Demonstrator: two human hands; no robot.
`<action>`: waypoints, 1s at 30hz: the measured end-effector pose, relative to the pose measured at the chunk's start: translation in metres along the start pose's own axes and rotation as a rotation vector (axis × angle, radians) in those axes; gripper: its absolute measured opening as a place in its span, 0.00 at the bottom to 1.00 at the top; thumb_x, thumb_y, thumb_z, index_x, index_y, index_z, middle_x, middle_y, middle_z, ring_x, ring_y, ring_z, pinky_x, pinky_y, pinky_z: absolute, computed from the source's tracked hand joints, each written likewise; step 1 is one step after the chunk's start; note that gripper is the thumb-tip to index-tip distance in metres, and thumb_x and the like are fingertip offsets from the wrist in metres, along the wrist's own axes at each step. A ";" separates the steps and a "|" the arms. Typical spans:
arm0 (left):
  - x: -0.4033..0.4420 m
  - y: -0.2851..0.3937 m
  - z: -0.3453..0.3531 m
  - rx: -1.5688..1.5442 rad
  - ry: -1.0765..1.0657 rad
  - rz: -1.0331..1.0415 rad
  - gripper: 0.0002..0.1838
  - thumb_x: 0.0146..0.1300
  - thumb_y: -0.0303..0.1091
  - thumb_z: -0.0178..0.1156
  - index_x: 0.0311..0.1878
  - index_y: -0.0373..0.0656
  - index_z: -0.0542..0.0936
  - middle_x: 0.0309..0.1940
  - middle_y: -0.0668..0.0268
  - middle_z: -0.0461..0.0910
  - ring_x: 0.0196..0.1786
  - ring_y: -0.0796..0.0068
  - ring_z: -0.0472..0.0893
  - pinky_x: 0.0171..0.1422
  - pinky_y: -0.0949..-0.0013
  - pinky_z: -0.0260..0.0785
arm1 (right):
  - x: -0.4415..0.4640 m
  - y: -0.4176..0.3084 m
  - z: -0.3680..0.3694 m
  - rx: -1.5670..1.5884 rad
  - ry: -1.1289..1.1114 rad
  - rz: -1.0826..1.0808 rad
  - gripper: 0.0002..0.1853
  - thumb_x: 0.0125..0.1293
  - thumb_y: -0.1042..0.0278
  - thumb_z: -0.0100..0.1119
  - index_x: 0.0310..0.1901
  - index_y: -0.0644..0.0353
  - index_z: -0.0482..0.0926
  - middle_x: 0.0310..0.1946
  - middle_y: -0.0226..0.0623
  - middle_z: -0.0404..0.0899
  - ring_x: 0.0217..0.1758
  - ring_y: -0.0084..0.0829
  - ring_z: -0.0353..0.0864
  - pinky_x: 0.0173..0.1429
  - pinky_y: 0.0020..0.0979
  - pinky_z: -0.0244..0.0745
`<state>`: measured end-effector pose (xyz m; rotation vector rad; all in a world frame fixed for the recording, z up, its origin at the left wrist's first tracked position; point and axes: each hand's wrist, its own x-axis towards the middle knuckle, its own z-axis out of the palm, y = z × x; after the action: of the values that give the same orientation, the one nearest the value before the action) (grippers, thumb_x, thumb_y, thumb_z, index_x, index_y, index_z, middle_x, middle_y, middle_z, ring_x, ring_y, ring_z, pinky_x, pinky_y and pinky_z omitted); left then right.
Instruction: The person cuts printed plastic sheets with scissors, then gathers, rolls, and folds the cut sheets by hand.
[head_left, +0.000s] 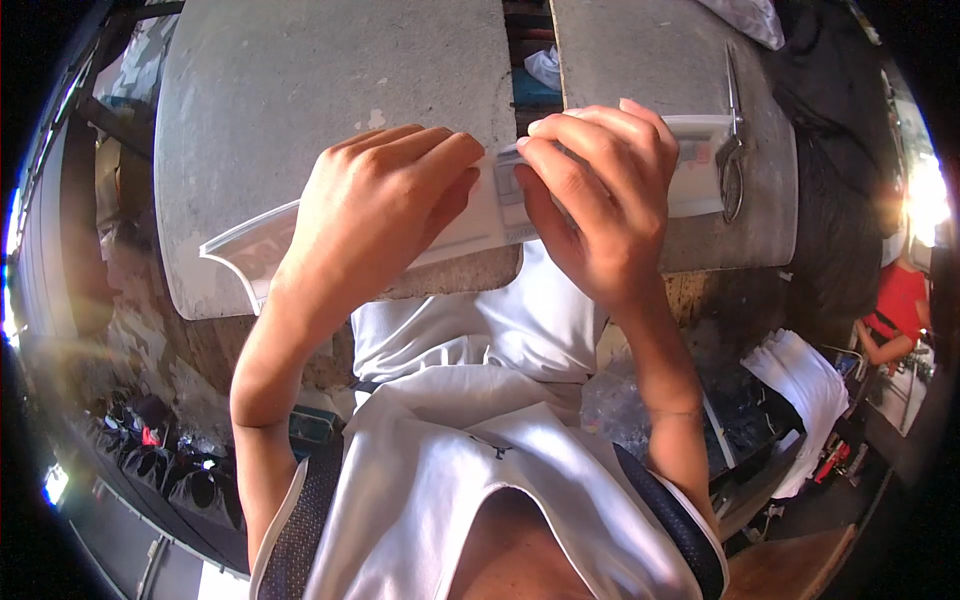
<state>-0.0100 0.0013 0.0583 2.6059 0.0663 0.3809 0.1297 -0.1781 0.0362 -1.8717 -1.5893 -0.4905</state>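
A long, whitish, partly see-through sheet with a white rim [458, 240] lies across the grey boards in front of me. Its left end curves to a point, and a greyish printed band crosses its middle. My left hand [385, 190] bends over the sheet left of that band, thumb and fingers closed at its upper edge. On the band's other side, my right hand [600, 190] curls with thumb and forefinger close together at the same edge. What exactly the fingertips pinch is partly hidden. Metal scissors with dark handles [733, 165] lie at the sheet's right end.
Two worn grey boards [330, 70] make up the work surface, with a gap between them holding a crumpled white bag [544, 68]. Dark cloth [825, 160] hangs at the right. White cloth [800, 400] drapes lower right, near a person in red [900, 305].
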 end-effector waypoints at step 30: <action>-0.002 -0.002 -0.002 -0.004 0.014 0.026 0.08 0.65 0.31 0.69 0.45 0.41 0.84 0.38 0.60 0.87 0.40 0.56 0.87 0.45 0.58 0.80 | 0.015 0.002 -0.003 0.099 -0.037 -0.011 0.15 0.53 0.79 0.75 0.44 0.59 0.84 0.49 0.33 0.88 0.51 0.39 0.84 0.60 0.41 0.74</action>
<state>-0.0129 0.0035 0.0589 2.6026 0.0368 0.4087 0.1349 -0.1692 0.0480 -1.8083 -1.6190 -0.3774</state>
